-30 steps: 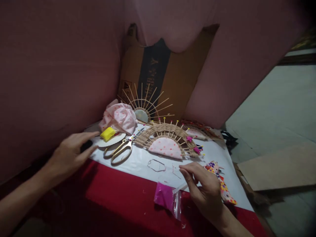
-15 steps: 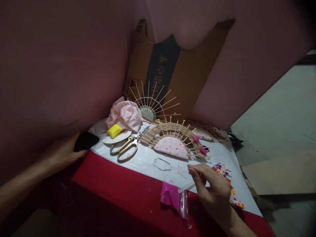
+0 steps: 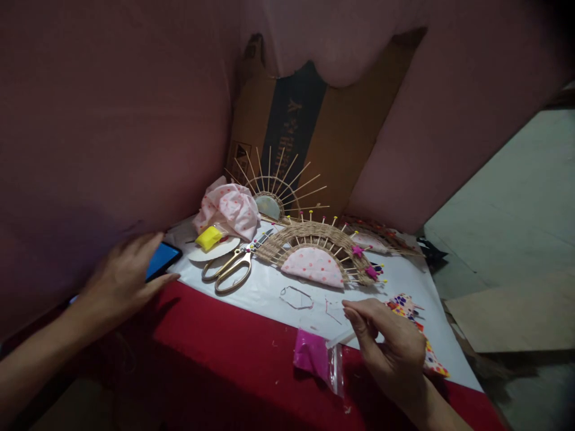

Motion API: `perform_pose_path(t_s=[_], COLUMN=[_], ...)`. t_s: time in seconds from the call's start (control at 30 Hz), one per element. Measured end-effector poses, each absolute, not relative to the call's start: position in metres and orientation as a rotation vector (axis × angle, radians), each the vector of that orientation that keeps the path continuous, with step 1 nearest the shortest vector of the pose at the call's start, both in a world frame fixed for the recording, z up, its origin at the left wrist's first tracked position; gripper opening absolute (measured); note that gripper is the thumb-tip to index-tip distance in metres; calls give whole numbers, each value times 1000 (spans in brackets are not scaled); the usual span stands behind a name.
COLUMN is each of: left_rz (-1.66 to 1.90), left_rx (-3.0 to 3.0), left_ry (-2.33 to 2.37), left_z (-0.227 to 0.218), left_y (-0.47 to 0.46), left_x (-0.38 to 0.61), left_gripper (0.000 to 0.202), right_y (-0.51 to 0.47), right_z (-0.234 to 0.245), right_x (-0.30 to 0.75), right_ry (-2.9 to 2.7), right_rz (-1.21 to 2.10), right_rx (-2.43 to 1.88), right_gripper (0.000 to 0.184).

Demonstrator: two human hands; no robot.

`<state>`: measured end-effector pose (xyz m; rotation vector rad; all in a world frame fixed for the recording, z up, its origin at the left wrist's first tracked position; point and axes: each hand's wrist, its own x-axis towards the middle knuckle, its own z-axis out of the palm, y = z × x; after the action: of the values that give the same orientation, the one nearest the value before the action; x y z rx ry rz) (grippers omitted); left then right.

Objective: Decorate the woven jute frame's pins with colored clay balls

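Observation:
My left hand [image 3: 119, 281] lies at the left edge of the table, fingers stretched over a phone [image 3: 162, 259] whose screen glows blue. My right hand [image 3: 389, 347] is curled at the front right, its fingers pinched on the top edge of a small clear bag of pink beads [image 3: 317, 359] that rests on the red cloth [image 3: 224, 353]. A woven half-round fan with a pink dotted centre [image 3: 314, 254] lies on white paper [image 3: 269, 290] just beyond my right hand. Gold scissors [image 3: 229, 269] lie between the two hands.
A bunched pink dotted cloth [image 3: 229, 206], a yellow piece on a white disc [image 3: 211, 242], a stick-spoked frame [image 3: 274, 191] and another woven piece [image 3: 377, 239] sit at the back. A cardboard sheet [image 3: 291, 126] leans on pink fabric. Patterned cloth [image 3: 413, 323] lies right; floor beyond.
My left hand has come off the dark phone's end and now lies flat over it. The phone's screen has lit up blue. My right hand stays on the bead bag.

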<state>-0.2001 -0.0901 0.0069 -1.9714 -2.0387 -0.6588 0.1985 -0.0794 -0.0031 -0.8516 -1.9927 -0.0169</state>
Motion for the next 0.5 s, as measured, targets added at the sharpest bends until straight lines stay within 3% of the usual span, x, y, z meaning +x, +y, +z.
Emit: perform_pose_path(t_s=[0.13, 0.27, 0.5], left_rz=[-879, -1023, -910], left_rx=[-2517, -2768, -2865], left_ry=[-1671, -1574, -1427], left_z=[19, 27, 19], left_y=[-106, -104, -66], left_x=[-134, -76, -35], left_gripper=[13, 17, 11], right_y=[-79, -78, -79], right_z=[-5, -7, -6], right_x=[199, 200, 200], right_ry=[-1992, -1998, -2024], right_rz=[-32, -51, -128], right_rx=[-840, -832, -798], right_gripper=[13, 13, 15])
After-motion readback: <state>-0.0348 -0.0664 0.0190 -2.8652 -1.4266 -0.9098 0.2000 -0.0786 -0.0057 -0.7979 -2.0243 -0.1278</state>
